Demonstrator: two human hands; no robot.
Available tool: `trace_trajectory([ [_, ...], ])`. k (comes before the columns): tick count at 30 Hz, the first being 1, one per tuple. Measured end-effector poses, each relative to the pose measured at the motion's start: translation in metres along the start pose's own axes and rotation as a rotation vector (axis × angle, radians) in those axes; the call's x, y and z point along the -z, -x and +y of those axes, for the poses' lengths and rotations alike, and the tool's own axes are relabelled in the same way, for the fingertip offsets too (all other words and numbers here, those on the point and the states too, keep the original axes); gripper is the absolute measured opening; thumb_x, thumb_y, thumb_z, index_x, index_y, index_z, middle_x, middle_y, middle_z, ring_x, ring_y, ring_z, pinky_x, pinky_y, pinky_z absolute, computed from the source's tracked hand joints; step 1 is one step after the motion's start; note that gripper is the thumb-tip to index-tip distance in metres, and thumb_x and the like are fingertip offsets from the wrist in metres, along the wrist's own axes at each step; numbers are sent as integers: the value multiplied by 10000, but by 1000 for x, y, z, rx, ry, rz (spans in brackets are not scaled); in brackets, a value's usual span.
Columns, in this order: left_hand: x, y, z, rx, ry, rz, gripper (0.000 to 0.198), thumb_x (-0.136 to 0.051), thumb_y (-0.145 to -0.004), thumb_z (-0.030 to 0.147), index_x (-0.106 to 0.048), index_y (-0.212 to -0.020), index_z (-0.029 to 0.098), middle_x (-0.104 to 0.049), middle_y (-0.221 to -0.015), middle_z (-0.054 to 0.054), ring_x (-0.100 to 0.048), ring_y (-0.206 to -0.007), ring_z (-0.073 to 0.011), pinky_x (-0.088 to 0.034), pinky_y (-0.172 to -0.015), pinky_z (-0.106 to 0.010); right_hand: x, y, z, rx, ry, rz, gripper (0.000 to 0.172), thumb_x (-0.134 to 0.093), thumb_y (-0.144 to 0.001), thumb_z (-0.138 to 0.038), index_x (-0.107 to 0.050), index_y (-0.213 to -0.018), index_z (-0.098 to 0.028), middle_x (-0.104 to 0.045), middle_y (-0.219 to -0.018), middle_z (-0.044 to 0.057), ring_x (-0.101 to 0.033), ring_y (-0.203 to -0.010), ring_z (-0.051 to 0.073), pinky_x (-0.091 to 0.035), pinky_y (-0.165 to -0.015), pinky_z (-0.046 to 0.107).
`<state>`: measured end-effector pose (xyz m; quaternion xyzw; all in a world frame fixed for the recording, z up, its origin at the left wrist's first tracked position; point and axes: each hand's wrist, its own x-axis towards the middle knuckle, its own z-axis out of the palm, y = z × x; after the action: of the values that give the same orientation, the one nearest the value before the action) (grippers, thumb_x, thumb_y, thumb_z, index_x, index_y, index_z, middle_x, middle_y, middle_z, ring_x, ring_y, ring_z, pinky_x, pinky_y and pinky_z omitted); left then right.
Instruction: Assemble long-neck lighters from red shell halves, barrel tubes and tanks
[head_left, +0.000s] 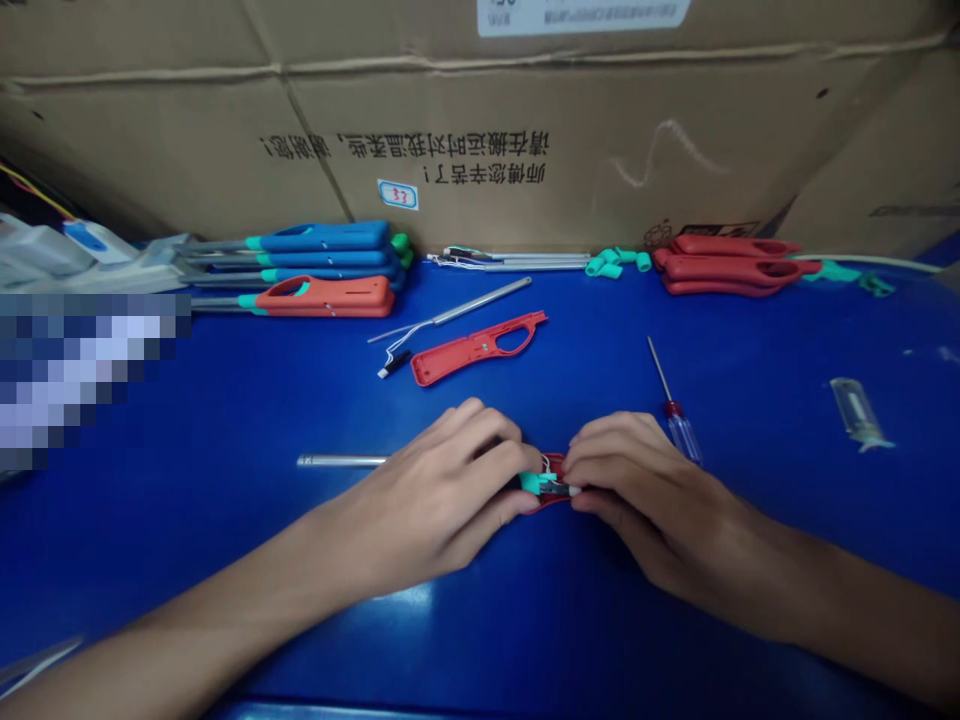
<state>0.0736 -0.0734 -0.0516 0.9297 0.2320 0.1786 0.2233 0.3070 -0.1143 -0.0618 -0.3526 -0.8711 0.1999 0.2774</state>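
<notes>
Between my hands lies a red lighter handle half [553,463], mostly covered by my fingers. A teal trigger piece [531,483] and a black igniter [556,489] with a white tip and white wires sit at it. My left hand [442,490] is closed, thumb and fingers gripping the handle half near the teal piece. From under it a metal lighter tube [341,461] sticks out to the left. My right hand [652,490] is closed too, its fingertips pinching the white-tipped end of the igniter.
Beyond my hands lie another red handle half [472,350] and a tube with wires [480,300]. A screwdriver [681,430] rests beside my right hand. Along the cardboard box [450,120] are finished-looking lighters [322,297], red handle shells [727,272] and teal pieces [611,263].
</notes>
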Motion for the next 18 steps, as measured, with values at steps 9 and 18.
trace_trajectory([
  [9,-3,1,-3,18,22,48,244,-564,-944,245,-578,-1172,161,-596,-1050,-73,-537,-999,-181,-487,-896,-322,-1,0,1,-48,-37,-6,91,-517,-953,-103,-591,-966,-153,-612,-957,66,-535,-946,184,-464,-824,361],
  [18,-3,-1,-3,50,37,151,230,-666,-878,264,-662,-1066,131,-662,-981,-72,-600,-921,-165,-530,-837,-298,-1,0,4,-37,-139,34,82,-563,-922,-91,-613,-942,-153,-621,-914,56,-545,-936,168,-491,-845,334],
])
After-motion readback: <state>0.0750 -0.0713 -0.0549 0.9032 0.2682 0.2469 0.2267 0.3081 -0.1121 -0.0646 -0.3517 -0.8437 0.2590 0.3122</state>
